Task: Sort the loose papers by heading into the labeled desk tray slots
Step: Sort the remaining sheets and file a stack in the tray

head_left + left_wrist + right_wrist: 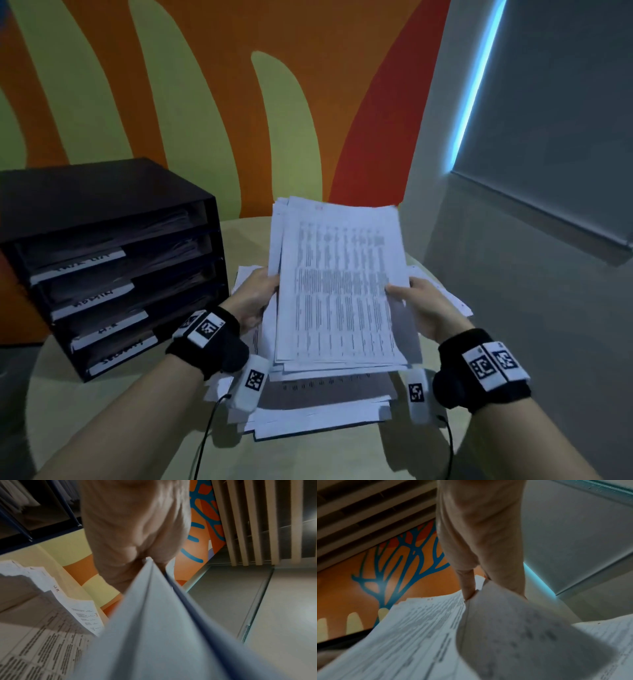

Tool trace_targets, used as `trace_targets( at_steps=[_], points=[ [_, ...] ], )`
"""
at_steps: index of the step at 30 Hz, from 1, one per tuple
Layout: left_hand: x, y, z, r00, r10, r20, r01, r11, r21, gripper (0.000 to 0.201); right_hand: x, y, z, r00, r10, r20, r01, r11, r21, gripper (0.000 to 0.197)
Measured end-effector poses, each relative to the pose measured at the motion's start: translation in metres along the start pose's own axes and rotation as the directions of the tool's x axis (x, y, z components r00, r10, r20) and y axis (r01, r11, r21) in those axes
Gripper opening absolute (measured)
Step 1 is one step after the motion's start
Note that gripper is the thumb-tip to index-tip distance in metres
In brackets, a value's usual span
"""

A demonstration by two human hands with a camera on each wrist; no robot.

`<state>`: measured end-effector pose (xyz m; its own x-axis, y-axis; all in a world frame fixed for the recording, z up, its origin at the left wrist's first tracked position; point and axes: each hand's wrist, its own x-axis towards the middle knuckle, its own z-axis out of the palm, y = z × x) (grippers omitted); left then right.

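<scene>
A thick sheaf of printed papers (pixel 339 291) is held up, tilted, above the table by both hands. My left hand (pixel 255 298) grips its left edge; the left wrist view shows the sheaf (pixel 154 628) pinched at that hand (pixel 137 534). My right hand (pixel 416 301) pinches the right edge, thumb on top, and in the right wrist view its fingers (pixel 467 586) curl the top sheet (pixel 513 628) away from the stack (pixel 412 628). A black desk tray (pixel 113 260) with several white-labeled slots, all holding papers, stands at left.
More loose papers (pixel 318 404) lie in a pile on the round beige table (pixel 308 455) under the held sheaf. A painted orange and green wall stands behind. A grey blind and a lit strip are at right.
</scene>
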<state>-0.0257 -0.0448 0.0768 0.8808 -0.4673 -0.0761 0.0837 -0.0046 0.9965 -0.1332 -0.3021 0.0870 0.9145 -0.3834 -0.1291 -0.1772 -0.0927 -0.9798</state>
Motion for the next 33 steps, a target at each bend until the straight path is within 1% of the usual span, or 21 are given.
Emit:
trace_targets(
  at_steps=[2,4,6,7,8,10,11,13,15,17,18,19,21,23,25,26,28,30,31,32,33],
  points=[
    [-0.006,0.001,0.001,1.000,-0.002,-0.002,0.002,1.000,-0.030,0.029,0.004,0.005,0.010,0.999,0.035,-0.027,-0.035,0.999,-0.021,0.011],
    [-0.007,0.001,-0.002,1.000,-0.007,0.018,0.009,0.993,-0.115,0.048,0.006,0.006,0.015,0.997,0.051,-0.060,-0.051,0.999,0.012,0.009],
    [-0.011,0.004,-0.006,0.998,0.014,0.065,-0.006,0.991,-0.132,0.062,0.003,0.003,0.020,0.997,0.007,-0.077,-0.008,1.000,-0.011,0.012],
    [-0.015,0.006,-0.007,0.997,0.038,0.070,-0.032,0.996,-0.084,0.061,0.001,0.001,0.023,0.995,-0.052,-0.080,0.048,0.998,-0.049,0.013],
    [-0.018,0.009,-0.008,0.995,0.078,0.062,-0.077,0.997,-0.020,0.055,-0.004,-0.004,0.026,0.988,-0.126,-0.088,0.118,0.989,-0.094,0.016],
    [-0.019,0.016,-0.010,0.978,0.207,0.002,-0.206,0.971,0.124,0.032,-0.016,-0.019,0.034,0.956,-0.283,-0.081,0.270,0.952,-0.144,0.023],
    [-0.019,0.021,-0.010,0.961,0.269,-0.064,-0.255,0.952,0.170,0.024,-0.021,-0.026,0.039,0.934,-0.349,-0.077,0.335,0.929,-0.155,0.020],
    [-0.014,0.032,-0.014,0.912,0.354,-0.208,-0.310,0.926,0.215,0.018,-0.027,-0.040,0.047,0.886,-0.454,-0.095,0.436,0.884,-0.168,0.009],
    [-0.014,0.042,-0.017,0.845,0.460,-0.273,-0.428,0.887,0.172,0.006,-0.030,-0.050,0.054,0.837,-0.536,-0.108,0.521,0.842,-0.143,0.013],
    [-0.018,0.050,-0.019,0.787,0.538,-0.302,-0.521,0.842,0.141,0.015,-0.032,-0.057,0.058,0.808,-0.578,-0.112,0.570,0.816,-0.095,0.017],
    [-0.021,0.052,-0.020,0.777,0.551,-0.303,-0.535,0.833,0.144,0.017,-0.033,-0.058,0.061,0.802,-0.587,-0.111,0.583,0.809,-0.072,0.019],
    [-0.023,0.050,-0.023,0.784,0.540,-0.304,-0.521,0.840,0.149,0.017,-0.033,-0.057,0.063,0.802,-0.588,-0.106,0.585,0.809,-0.062,0.020],
    [-0.021,0.037,-0.031,0.839,0.456,-0.298,-0.443,0.889,0.114,0.014,-0.030,-0.048,0.068,0.830,-0.554,-0.069,0.550,0.833,-0.067,0.025],
    [-0.018,0.015,-0.042,0.917,0.310,-0.251,-0.306,0.950,0.056,0.028,-0.023,-0.028,0.072,0.888,-0.459,0.007,0.458,0.885,-0.086,0.035],
    [-0.016,-0.010,-0.051,0.969,0.183,-0.167,-0.174,0.982,0.067,0.041,-0.017,-0.005,0.074,0.934,-0.351,0.061,0.356,0.930,-0.096,0.035],
    [-0.018,-0.020,-0.053,0.980,0.149,-0.130,-0.132,0.983,0.127,0.038,-0.015,0.004,0.076,0.947,-0.313,0.074,0.318,0.944,-0.088,0.034],
    [-0.018,-0.034,-0.055,0.987,0.122,-0.101,-0.095,0.967,0.236,0.023,-0.012,0.016,0.076,0.959,-0.275,0.067,0.280,0.957,-0.073,0.034],
    [-0.017,-0.035,-0.058,0.984,0.140,-0.113,-0.098,0.944,0.315,0.024,-0.009,0.016,0.077,0.957,-0.289,0.003,0.288,0.953,-0.091,0.040],
    [-0.015,-0.032,-0.060,0.979,0.177,-0.104,-0.129,0.924,0.361,0.026,-0.009,0.012,0.076,0.948,-0.315,-0.056,0.306,0.944,-0.124,0.047],
    [-0.017,-0.022,-0.060,0.972,0.217,-0.088,-0.163,0.896,0.413,0.021,-0.008,0.005,0.075,0.924,-0.361,-0.127,0.339,0.926,-0.167,0.057],
    [-0.017,-0.012,-0.060,0.965,0.256,-0.058,-0.200,0.862,0.465,0.012,-0.008,-0.005,0.073,0.884,-0.424,-0.197,0.382,0.898,-0.221,0.070]
  ],
)
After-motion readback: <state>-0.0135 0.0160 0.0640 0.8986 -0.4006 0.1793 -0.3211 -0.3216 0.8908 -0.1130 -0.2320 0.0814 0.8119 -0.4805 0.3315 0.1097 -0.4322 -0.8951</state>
